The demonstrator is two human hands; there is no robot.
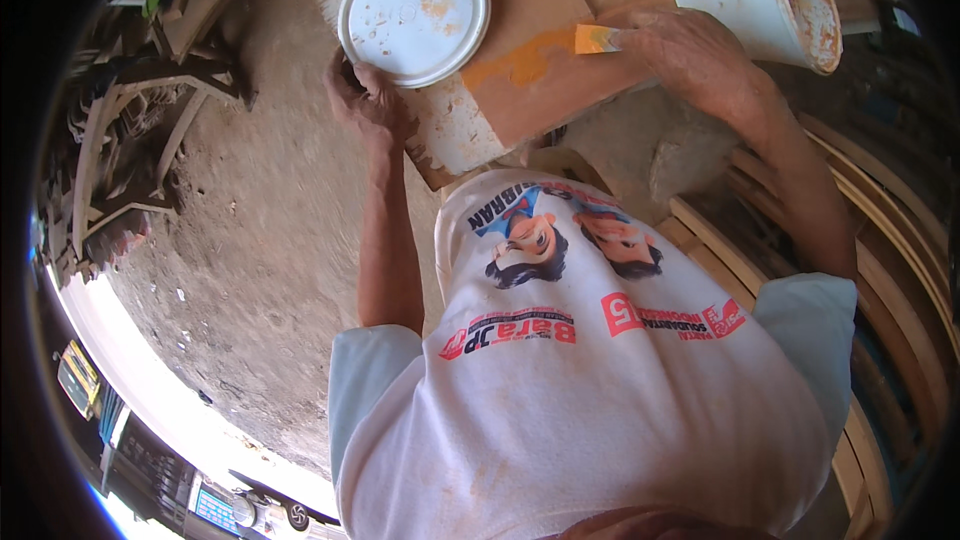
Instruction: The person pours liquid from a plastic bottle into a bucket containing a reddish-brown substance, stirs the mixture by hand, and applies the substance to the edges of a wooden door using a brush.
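My right hand (690,60) grips a putty knife (596,39) with orange paste on its blade, over an orange smear (515,65) on a reddish-brown board (540,112). A round white lid (405,10) with orange flecks lies on the board. My left hand (370,105) is curled at the lid's lower-left rim; whether it grips the lid or the board beneath is unclear. A white bucket (730,0), stained orange inside, lies tilted beside my right hand.
Wooden scraps and frames (135,80) are heaped at the left above a rough concrete floor (240,220). Long curved-looking timber pieces (900,270) run along the right. A bright opening at the lower left shows a vehicle wheel (297,514).
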